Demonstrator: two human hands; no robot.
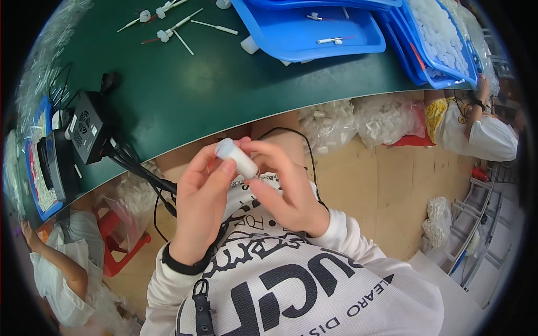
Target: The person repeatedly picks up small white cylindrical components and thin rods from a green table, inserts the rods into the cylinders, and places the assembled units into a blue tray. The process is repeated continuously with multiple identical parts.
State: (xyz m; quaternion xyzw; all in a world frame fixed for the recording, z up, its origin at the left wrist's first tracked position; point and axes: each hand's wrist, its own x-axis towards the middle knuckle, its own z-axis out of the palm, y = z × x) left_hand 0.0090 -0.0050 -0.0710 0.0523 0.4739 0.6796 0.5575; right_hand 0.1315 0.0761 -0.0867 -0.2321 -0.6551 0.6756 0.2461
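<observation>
A small white cylinder (242, 162) with a pale, translucent end is held tilted in front of my body, below the table edge. My left hand (202, 201) pinches it between thumb and fingers near its pale upper end. The fingers of my right hand (288, 193) curl around its other side, with the thumb near the lower end. Some fingertips are hidden behind the cylinder. On the green table (190, 95), thin white sticks with round white pieces (166, 35) lie at the far left.
A blue tray (314, 47) holds a few thin parts; another blue tray (443, 42) is heaped with white pieces. A black box (89, 126) with cables stands at left. Bags of white parts (330, 126) lie under the table. People sit at both sides; a ladder (476, 218) leans right.
</observation>
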